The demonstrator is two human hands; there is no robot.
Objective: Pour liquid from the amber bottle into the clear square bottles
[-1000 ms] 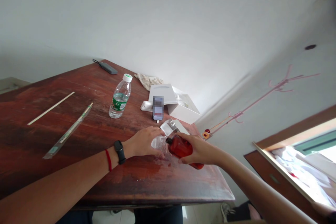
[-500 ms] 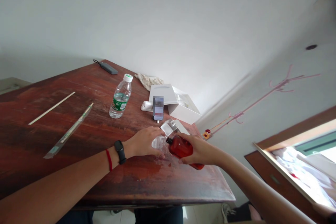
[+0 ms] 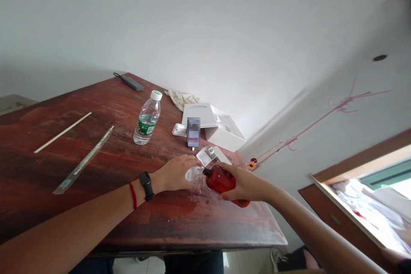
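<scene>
My left hand (image 3: 180, 173) is closed around a small clear container (image 3: 193, 174) low over the right part of the table. Its exact shape is partly hidden by my fingers. In my right hand (image 3: 245, 183) lies a red-brown bottle (image 3: 221, 180), tipped nearly on its side. The bottle's black neck (image 3: 206, 172) points left and meets or almost meets the clear container; whether liquid flows cannot be made out. A wet patch (image 3: 188, 207) shines on the wood just below both hands.
Behind the hands are a clear plastic case (image 3: 205, 155), a phone (image 3: 193, 132) and a white box (image 3: 226, 135). A water bottle (image 3: 147, 120) stands left of them. Farther left lie a bare stick (image 3: 64, 132) and wrapped chopsticks (image 3: 85, 160). The table's edge (image 3: 199, 242) runs along the front.
</scene>
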